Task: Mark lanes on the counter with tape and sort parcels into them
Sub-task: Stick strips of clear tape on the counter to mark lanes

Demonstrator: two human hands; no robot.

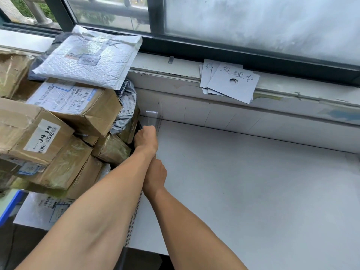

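Head view: I'm watching someone lay a strip of clear tape across the white counter, from the back wall toward the front edge. The left hand is reached furthest out, knuckles up, bearing down on the tape where counter meets wall. Its fingers are tucked out of sight beneath it, so I can't tell whether they pinch the strip or only press it flat. The right hand sits just behind, on the same line and partly under the left forearm; its fingers are hidden too, and its grip can't be judged. Beyond the left hand the strip's end climbs a little way up the wall, and nearer than the right hand it seems to run on to the counter's front edge.

As I read it, this is early work: one lane line is going down, and I see no other taped line on the bare stretch to the right of the hands. Faint pencil strokes on the wall there may mark where more should go. Immediately left of the hands the parcels are heaped unsorted: cardboard boxes, a grey poly bag and a bubble mailer on top. Handwritten cards, perhaps lane labels, lie on the sill beyond and right of the hands
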